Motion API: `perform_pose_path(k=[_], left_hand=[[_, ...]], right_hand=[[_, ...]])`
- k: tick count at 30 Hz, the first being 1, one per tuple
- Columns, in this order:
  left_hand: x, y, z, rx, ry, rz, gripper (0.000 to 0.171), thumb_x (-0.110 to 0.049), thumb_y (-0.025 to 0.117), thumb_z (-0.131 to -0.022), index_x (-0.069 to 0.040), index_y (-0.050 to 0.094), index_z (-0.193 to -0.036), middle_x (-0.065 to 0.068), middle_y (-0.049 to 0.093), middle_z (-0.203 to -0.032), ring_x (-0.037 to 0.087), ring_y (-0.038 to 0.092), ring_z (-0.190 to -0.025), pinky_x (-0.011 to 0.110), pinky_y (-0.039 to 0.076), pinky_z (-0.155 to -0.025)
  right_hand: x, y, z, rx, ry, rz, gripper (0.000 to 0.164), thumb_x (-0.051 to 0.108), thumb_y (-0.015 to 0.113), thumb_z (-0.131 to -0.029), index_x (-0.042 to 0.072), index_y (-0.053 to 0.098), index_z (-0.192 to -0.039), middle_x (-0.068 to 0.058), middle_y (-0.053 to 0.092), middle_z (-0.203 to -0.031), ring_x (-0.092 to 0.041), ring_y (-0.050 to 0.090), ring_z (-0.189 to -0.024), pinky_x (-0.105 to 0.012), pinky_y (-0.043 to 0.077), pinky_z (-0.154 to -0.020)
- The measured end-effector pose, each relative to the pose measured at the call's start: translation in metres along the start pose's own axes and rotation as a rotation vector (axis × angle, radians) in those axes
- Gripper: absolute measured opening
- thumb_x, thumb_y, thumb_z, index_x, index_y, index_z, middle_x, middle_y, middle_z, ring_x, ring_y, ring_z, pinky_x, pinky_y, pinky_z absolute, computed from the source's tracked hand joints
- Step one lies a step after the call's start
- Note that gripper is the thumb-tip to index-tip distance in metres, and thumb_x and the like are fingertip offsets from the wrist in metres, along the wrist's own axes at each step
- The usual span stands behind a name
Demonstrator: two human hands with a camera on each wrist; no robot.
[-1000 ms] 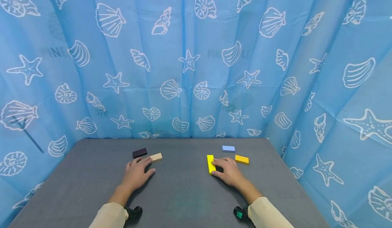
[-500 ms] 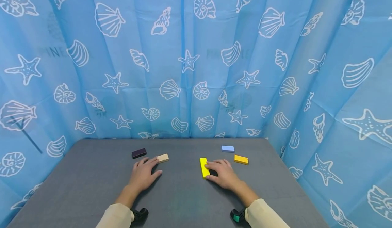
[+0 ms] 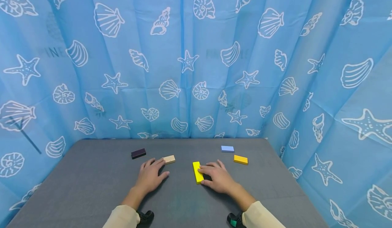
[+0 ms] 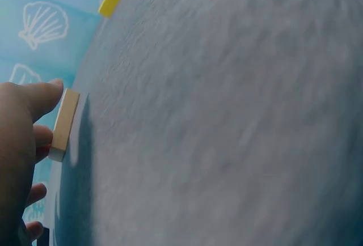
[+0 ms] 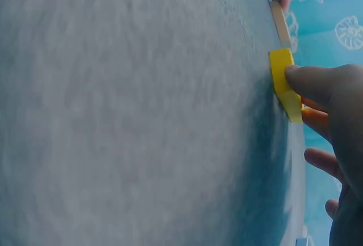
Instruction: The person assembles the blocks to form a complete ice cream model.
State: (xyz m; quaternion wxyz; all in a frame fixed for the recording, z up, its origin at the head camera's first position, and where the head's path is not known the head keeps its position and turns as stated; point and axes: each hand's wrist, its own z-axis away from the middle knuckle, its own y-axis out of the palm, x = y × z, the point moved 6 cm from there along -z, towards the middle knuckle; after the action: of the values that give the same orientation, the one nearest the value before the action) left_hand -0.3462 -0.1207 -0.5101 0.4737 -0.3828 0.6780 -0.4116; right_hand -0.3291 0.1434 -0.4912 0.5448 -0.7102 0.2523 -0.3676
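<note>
In the head view my left hand [image 3: 150, 177] lies low over the table with its fingers spread. Its fingertips touch the left end of a small beige wooden block [image 3: 169, 159]; in the left wrist view the fingers reach behind that block [image 4: 64, 124]. To the right, my right hand [image 3: 218, 178] has its thumb and fingertips against the right side of a bright yellow block [image 3: 197, 173]. This block lies flat, its long side pointing away from me. In the right wrist view the thumb presses on the yellow block [image 5: 282, 70], and the other fingers are loosely extended.
A dark block [image 3: 139, 153] lies behind the left hand. Toward the back right are a light blue block [image 3: 227, 149] and an orange-yellow block [image 3: 241, 159]. All rest on a grey cloth-covered table [image 3: 180, 200], with a blue shell-patterned curtain [image 3: 190, 102] behind.
My left hand and the beige block have slid right. My right hand and the yellow block have slid left and a little nearer. The gap between the two blocks has narrowed.
</note>
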Motion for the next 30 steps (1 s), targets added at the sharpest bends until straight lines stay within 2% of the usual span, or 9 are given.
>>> perform_pose_path(k=[8, 14, 21, 30], left_hand=[[-0.018, 0.008, 0.001, 0.039, -0.016, 0.01, 0.06, -0.05, 0.065, -0.089, -0.017, 0.057, -0.138, 0.0, 0.051, -0.143, 0.035, 0.036, -0.136, 0.062, 0.021, -0.109], [-0.03, 0.012, 0.002, 0.061, 0.016, 0.023, 0.059, -0.051, 0.065, -0.088, -0.018, 0.058, -0.137, -0.001, 0.051, -0.143, 0.035, 0.036, -0.136, 0.063, 0.02, -0.109], [-0.041, 0.018, 0.004, 0.069, 0.05, 0.059, 0.061, -0.054, 0.066, -0.086, -0.02, 0.059, -0.136, -0.002, 0.051, -0.143, 0.035, 0.037, -0.135, 0.064, 0.018, -0.109], [-0.052, 0.021, 0.008, 0.071, 0.097, 0.085, 0.064, -0.061, 0.064, -0.084, -0.02, 0.062, -0.133, -0.003, 0.055, -0.139, 0.036, 0.038, -0.134, 0.067, 0.015, -0.108]], right_hand=[[0.019, 0.004, -0.003, 0.036, -0.032, 0.046, 0.045, 0.039, 0.067, -0.091, 0.024, 0.062, -0.133, 0.008, 0.054, -0.139, -0.023, 0.046, -0.127, -0.063, 0.016, -0.11], [0.033, 0.003, -0.003, 0.053, -0.065, 0.055, 0.046, 0.04, 0.067, -0.091, 0.023, 0.062, -0.133, 0.008, 0.057, -0.136, -0.022, 0.047, -0.124, -0.064, 0.017, -0.11], [0.045, 0.007, -0.002, 0.031, -0.107, 0.051, 0.046, 0.042, 0.069, -0.09, 0.023, 0.064, -0.131, 0.008, 0.058, -0.135, -0.021, 0.048, -0.12, -0.064, 0.021, -0.107], [0.056, 0.013, -0.002, 0.011, -0.1, 0.07, 0.045, 0.047, 0.068, -0.088, 0.026, 0.065, -0.129, 0.01, 0.059, -0.133, -0.021, 0.048, -0.119, -0.064, 0.021, -0.108]])
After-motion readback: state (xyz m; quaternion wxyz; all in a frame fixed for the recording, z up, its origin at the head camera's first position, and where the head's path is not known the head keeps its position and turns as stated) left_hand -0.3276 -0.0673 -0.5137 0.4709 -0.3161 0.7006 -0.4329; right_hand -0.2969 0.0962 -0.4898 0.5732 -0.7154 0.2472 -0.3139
